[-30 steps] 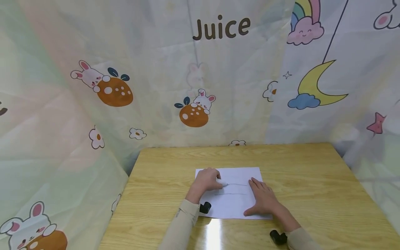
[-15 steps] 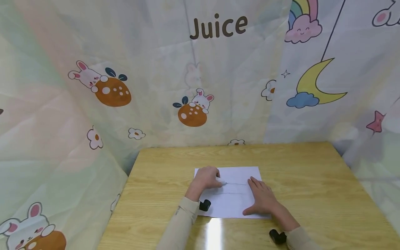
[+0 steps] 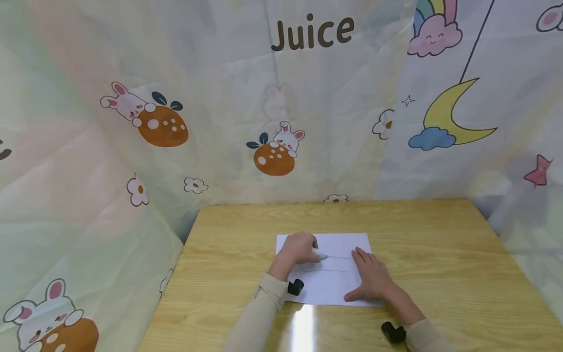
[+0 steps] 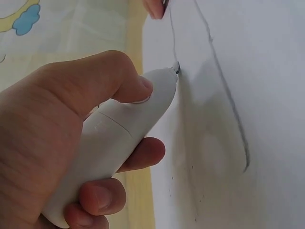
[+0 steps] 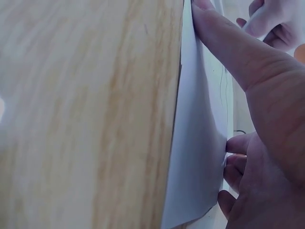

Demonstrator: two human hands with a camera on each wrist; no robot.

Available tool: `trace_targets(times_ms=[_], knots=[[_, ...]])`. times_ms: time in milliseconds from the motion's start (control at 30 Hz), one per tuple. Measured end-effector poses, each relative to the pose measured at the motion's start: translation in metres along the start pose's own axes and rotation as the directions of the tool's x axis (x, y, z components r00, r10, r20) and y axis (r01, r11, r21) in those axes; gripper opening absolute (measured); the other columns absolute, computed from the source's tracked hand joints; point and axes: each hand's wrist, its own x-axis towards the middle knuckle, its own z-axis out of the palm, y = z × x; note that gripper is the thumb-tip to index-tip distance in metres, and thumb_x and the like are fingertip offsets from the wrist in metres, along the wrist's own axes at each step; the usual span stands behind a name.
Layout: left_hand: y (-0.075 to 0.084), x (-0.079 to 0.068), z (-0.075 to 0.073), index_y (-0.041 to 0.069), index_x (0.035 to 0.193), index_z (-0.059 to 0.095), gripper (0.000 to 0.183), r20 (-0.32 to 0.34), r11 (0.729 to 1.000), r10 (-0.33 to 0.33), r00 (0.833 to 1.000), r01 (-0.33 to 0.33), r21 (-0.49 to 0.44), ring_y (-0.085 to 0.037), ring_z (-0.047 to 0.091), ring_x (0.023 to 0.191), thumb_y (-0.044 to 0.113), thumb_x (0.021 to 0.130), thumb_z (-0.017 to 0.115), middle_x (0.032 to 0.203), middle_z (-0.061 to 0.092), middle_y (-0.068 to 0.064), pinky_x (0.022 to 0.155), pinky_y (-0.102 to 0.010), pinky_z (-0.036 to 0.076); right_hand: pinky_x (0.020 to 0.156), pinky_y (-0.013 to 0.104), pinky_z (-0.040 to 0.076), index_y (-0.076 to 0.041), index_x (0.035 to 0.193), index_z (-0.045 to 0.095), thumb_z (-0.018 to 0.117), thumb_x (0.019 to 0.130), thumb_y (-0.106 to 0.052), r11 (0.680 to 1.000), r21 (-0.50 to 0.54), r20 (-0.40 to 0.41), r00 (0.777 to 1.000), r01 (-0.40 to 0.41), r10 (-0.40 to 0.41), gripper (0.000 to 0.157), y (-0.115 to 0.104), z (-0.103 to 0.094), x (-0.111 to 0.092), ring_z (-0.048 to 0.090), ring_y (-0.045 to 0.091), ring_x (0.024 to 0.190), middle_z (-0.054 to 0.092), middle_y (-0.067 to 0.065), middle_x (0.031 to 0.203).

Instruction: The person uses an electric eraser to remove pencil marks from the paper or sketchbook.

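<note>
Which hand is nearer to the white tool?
Left. The left hand grips the white tool; the right hand rests on the right side of the paper, apart from it.

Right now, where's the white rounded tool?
In the left wrist view, left of centre, the left hand grips the tool, tip at a grey line on white paper.

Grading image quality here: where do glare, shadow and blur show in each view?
Head view: glare streak on the rectangular light-brown wooden table by the near edge of the rectangular white paper sheet; left wrist view: soft shadow across the sheet beside the rounded white plastic-looking device; right wrist view: bluish tint, blurred wood grain, bright patch at the left edge.
</note>
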Motion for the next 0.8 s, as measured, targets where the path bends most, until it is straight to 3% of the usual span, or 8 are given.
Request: trace_targets(times_ms=[233, 433, 667, 800], knots=[[-0.0014, 0.0016, -0.0002, 0.020, 0.088, 0.074, 0.021, 0.007, 0.999, -0.041, 0.999, 0.041, 0.011, -0.007, 0.051, 0.064, 0.035, 0.073, 0.076, 0.079, 0.063, 0.013, 0.056, -0.027, 0.043, 0.097, 0.066, 0.029, 0.007, 0.145, 0.034, 0.074, 0.050, -0.080, 1.000, 0.003, -0.010, 1.000, 0.019, -0.019, 0.134, 0.0039, 0.0011, -0.0024, 0.030, 0.048, 0.132, 0.030, 0.027, 0.149], [0.0029, 0.0057, -0.0031, 0.020, 0.089, 0.074, 0.021, -0.022, 1.000, 0.020, 1.000, -0.020, 0.012, -0.006, 0.050, 0.062, 0.034, 0.074, 0.074, 0.077, 0.063, 0.012, 0.055, -0.026, 0.042, 0.097, 0.066, 0.029, 0.006, 0.145, 0.034, 0.075, 0.049, -0.079, 1.000, -0.004, -0.029, 1.000, 0.007, -0.007, 0.135, 0.0057, -0.0020, -0.0006, 0.030, 0.048, 0.132, 0.030, 0.027, 0.149], [0.0010, 0.0026, -0.0053, 0.022, 0.087, 0.073, 0.020, -0.006, 1.000, -0.007, 1.000, 0.007, 0.030, -0.006, 0.050, 0.063, 0.035, 0.072, 0.075, 0.078, 0.062, 0.013, 0.055, -0.026, 0.042, 0.099, 0.067, 0.027, 0.006, 0.146, 0.033, 0.076, 0.049, -0.078, 1.000, 0.004, -0.017, 1.000, -0.001, 0.001, 0.135, 0.0056, -0.0017, -0.0014, 0.028, 0.049, 0.133, 0.029, 0.027, 0.150], [0.0010, 0.0043, -0.0063, 0.021, 0.089, 0.073, 0.022, 0.005, 1.000, 0.021, 1.000, -0.021, 0.021, -0.006, 0.051, 0.063, 0.036, 0.074, 0.075, 0.080, 0.063, 0.013, 0.055, -0.026, 0.042, 0.100, 0.066, 0.025, 0.005, 0.147, 0.032, 0.075, 0.050, -0.079, 1.000, 0.006, 0.000, 1.000, -0.015, 0.015, 0.135, 0.0035, -0.0035, -0.0008, 0.026, 0.048, 0.135, 0.027, 0.026, 0.151]])
